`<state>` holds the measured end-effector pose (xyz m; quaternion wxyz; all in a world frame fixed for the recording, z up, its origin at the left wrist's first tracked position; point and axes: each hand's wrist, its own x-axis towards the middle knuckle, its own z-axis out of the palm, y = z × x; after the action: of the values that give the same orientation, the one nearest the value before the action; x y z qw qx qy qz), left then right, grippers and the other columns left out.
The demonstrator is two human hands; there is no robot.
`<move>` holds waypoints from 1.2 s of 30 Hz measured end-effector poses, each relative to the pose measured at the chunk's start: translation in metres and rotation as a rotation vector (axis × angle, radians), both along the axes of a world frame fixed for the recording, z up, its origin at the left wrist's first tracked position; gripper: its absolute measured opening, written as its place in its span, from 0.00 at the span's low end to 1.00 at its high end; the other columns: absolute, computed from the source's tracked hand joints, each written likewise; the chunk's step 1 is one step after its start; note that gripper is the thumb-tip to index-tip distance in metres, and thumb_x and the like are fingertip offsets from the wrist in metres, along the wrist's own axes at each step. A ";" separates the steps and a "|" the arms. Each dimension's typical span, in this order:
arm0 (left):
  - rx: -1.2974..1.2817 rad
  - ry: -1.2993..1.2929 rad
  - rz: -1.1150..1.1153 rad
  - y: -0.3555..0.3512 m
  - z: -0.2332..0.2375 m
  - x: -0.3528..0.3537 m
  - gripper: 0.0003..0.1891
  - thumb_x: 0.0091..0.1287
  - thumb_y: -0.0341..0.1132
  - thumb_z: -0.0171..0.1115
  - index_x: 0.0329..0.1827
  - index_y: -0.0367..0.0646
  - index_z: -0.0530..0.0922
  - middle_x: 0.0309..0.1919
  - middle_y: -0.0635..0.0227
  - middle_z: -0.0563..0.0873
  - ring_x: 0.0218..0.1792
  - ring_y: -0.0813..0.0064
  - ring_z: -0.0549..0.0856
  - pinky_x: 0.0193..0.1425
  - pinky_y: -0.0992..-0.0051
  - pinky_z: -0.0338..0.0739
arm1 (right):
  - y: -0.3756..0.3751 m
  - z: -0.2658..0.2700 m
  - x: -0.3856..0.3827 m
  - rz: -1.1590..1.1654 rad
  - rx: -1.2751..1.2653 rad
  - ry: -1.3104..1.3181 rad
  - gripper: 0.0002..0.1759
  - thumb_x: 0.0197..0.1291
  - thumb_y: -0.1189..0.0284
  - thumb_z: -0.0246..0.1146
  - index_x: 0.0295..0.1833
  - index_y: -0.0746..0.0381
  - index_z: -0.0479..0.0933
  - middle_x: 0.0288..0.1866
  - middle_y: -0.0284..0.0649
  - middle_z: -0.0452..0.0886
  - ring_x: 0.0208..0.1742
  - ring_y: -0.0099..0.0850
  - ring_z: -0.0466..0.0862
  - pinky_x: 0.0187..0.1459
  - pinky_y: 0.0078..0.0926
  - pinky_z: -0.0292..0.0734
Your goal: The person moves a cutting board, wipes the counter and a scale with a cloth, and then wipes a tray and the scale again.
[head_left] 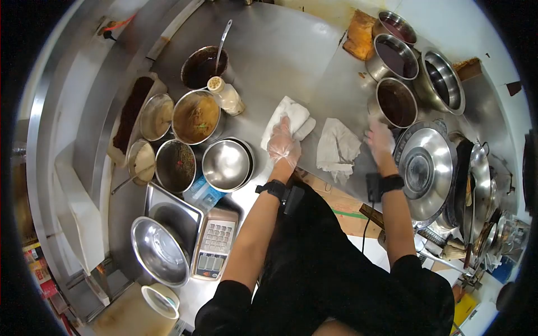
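My left hand (284,144), in a clear plastic glove, is closed on a folded white cloth (290,112) that lies on the steel counter. To its right a second crumpled, off-white cloth (337,147) rests near the counter's front edge. My right hand (381,141) is just right of that second cloth, apart from it and close below a steel pot of dark liquid (397,103). Its fingers are somewhat blurred, but they look apart with nothing between them.
Left of the cloths stand stacked steel bowls (227,163), a pot of brown sauce (196,117), a shaker bottle (227,96) and a dark pot with a ladle (203,68). Nearer are a scale (215,243) and a steel bowl (161,252). Steel basins (421,168) crowd the right.
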<state>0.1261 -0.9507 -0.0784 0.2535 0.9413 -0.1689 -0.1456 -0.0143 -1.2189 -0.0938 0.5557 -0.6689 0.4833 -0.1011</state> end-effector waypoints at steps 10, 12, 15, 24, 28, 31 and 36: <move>-0.656 0.207 0.118 0.069 0.075 -0.037 0.39 0.57 0.30 0.67 0.74 0.45 0.60 0.53 0.53 0.83 0.53 0.62 0.83 0.58 0.68 0.76 | 0.138 -0.011 0.016 0.661 -0.785 0.756 0.58 0.47 0.36 0.65 0.80 0.39 0.46 0.80 0.52 0.50 0.79 0.59 0.48 0.74 0.66 0.44; -0.684 0.269 0.084 0.106 0.097 -0.047 0.39 0.58 0.29 0.67 0.74 0.46 0.60 0.53 0.56 0.83 0.54 0.67 0.82 0.59 0.69 0.75 | 0.129 -0.034 0.013 0.638 -0.918 0.698 0.56 0.46 0.39 0.68 0.79 0.38 0.49 0.77 0.53 0.57 0.79 0.55 0.51 0.73 0.65 0.47; -0.700 0.299 0.118 0.165 0.136 -0.066 0.40 0.56 0.27 0.68 0.74 0.45 0.62 0.57 0.57 0.81 0.58 0.68 0.80 0.64 0.70 0.73 | 0.134 -0.014 0.024 0.606 -0.898 0.723 0.53 0.48 0.41 0.69 0.78 0.39 0.53 0.77 0.51 0.59 0.78 0.54 0.54 0.71 0.64 0.54; -0.980 -0.246 1.022 0.376 0.168 -0.259 0.44 0.60 0.35 0.71 0.76 0.41 0.54 0.67 0.49 0.69 0.65 0.59 0.75 0.63 0.62 0.79 | 0.110 -0.054 0.041 0.633 -0.933 0.563 0.46 0.54 0.56 0.68 0.76 0.53 0.58 0.69 0.49 0.69 0.61 0.48 0.74 0.61 0.43 0.74; -0.354 -0.941 1.304 0.426 0.175 -0.264 0.39 0.60 0.29 0.68 0.74 0.40 0.59 0.65 0.53 0.72 0.62 0.62 0.74 0.65 0.65 0.72 | 0.095 -0.059 0.046 0.630 -0.974 0.478 0.44 0.57 0.59 0.65 0.77 0.52 0.56 0.67 0.50 0.71 0.62 0.50 0.73 0.60 0.45 0.73; -0.045 -0.933 1.382 0.482 0.122 -0.289 0.40 0.61 0.34 0.67 0.76 0.39 0.58 0.62 0.53 0.74 0.57 0.62 0.76 0.63 0.64 0.70 | 0.083 -0.065 0.045 0.652 -0.943 0.448 0.45 0.54 0.60 0.65 0.78 0.49 0.55 0.69 0.53 0.68 0.65 0.52 0.72 0.60 0.48 0.73; 0.601 -0.518 1.360 0.494 0.101 -0.292 0.33 0.66 0.46 0.65 0.72 0.46 0.67 0.55 0.50 0.83 0.53 0.65 0.84 0.51 0.66 0.81 | 0.083 -0.092 0.043 0.721 -1.183 0.547 0.44 0.56 0.53 0.66 0.76 0.52 0.58 0.67 0.48 0.70 0.63 0.47 0.73 0.58 0.46 0.75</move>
<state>-0.1660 -0.4571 0.0224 -0.0257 0.8702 0.4371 0.2260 0.0283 -1.1359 -0.1855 -0.0386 -0.9747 0.2195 0.0142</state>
